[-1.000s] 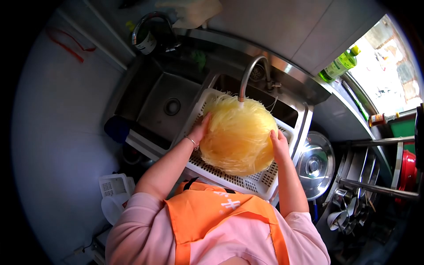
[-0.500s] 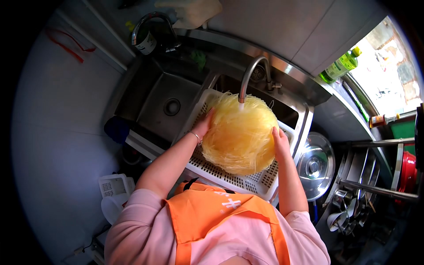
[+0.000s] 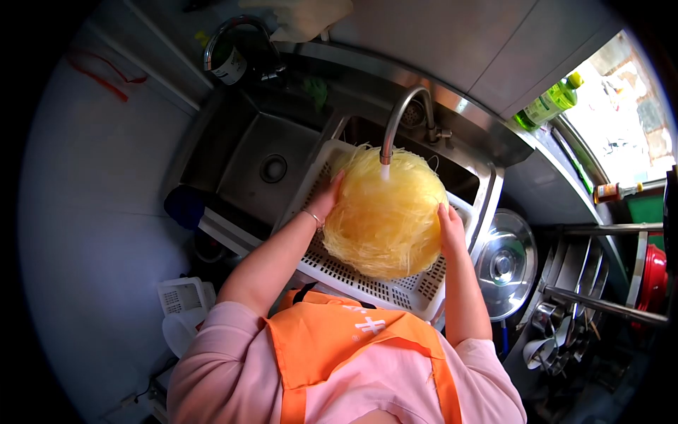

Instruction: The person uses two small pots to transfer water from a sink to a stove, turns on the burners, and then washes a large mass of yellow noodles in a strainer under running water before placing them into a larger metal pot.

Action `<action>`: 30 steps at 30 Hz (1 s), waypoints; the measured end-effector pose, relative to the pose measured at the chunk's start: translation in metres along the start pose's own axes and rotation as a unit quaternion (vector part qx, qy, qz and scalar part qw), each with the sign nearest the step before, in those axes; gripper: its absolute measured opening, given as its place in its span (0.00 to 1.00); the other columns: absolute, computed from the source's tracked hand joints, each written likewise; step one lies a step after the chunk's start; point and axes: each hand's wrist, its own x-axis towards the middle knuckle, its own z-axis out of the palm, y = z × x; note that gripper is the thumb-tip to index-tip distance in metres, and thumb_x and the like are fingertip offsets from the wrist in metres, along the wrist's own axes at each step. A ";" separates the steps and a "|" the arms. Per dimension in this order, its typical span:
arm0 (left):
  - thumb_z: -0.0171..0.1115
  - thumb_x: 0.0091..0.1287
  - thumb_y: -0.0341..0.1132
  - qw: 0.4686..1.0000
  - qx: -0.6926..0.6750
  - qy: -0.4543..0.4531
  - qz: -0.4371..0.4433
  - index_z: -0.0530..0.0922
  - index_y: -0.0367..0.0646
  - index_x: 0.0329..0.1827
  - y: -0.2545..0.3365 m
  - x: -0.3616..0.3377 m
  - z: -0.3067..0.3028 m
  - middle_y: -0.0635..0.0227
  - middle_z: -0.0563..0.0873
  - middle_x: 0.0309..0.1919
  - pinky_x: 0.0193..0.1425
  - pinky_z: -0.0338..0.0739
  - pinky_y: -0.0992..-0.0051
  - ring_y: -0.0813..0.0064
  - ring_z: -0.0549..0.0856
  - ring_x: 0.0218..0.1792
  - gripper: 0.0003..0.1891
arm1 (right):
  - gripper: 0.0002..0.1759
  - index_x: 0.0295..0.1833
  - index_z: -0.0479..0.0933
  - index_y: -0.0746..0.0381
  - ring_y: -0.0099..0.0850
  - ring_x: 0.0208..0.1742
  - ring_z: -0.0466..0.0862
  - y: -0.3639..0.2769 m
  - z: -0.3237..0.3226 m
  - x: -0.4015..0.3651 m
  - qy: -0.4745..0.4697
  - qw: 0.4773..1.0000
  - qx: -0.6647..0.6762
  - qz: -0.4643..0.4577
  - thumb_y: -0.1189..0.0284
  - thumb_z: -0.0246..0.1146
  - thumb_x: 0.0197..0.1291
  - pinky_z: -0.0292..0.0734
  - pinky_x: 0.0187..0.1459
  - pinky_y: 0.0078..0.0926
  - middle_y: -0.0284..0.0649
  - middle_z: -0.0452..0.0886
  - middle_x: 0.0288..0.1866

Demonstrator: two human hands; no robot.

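A big round bundle of thin yellow noodle-like strands (image 3: 385, 219) rests over a white perforated basket (image 3: 353, 279) across the sink. My left hand (image 3: 327, 198) holds the bundle's left side, its fingers partly hidden by the strands. On the right side my right hand (image 3: 450, 225) grips the edge, thumb showing on top and the other fingers hidden. Water runs from the curved faucet (image 3: 395, 124) onto the top of the bundle.
At left lies a second sink basin (image 3: 261, 169) with another faucet (image 3: 236, 25). To the right are a round metal lid (image 3: 503, 265), a rack with utensils (image 3: 558, 339) and a green bottle (image 3: 547, 104) by the window.
The view has shifted very slightly. Both hands keep their places on the bundle, and the water still runs.
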 end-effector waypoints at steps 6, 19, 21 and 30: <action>0.51 0.66 0.58 0.998 0.007 0.012 0.064 0.69 0.37 0.61 -0.014 0.008 -0.012 0.66 0.77 0.52 0.52 0.71 0.74 0.76 0.76 0.50 0.33 | 0.23 0.60 0.69 0.66 0.25 0.49 0.77 0.006 -0.004 -0.004 0.002 1.000 0.019 -0.002 0.61 0.56 0.66 0.71 0.51 0.23 0.38 0.78 0.51; 0.48 0.63 0.65 0.997 0.066 0.029 0.008 0.66 0.36 0.64 -0.001 0.017 -0.001 0.62 0.75 0.57 0.57 0.69 0.73 0.73 0.75 0.54 0.40 | 0.24 0.59 0.70 0.67 0.25 0.50 0.77 0.005 -0.005 0.005 0.008 1.000 0.010 0.004 0.60 0.55 0.66 0.70 0.51 0.23 0.38 0.78 0.51; 0.47 0.63 0.66 0.995 0.090 0.045 -0.003 0.65 0.36 0.66 0.002 0.018 0.003 0.60 0.74 0.59 0.58 0.68 0.73 0.71 0.74 0.57 0.41 | 0.25 0.59 0.70 0.68 0.25 0.50 0.77 0.005 -0.004 0.010 0.015 1.000 0.025 -0.002 0.59 0.55 0.67 0.70 0.51 0.23 0.38 0.79 0.50; 0.42 0.64 0.67 0.960 0.246 0.127 -0.046 0.66 0.35 0.65 0.022 0.012 0.012 0.53 0.74 0.59 0.60 0.67 0.71 0.62 0.74 0.59 0.42 | 0.24 0.57 0.71 0.68 0.25 0.48 0.76 0.013 -0.008 0.020 0.028 0.999 -0.024 -0.020 0.58 0.55 0.66 0.70 0.50 0.23 0.39 0.79 0.49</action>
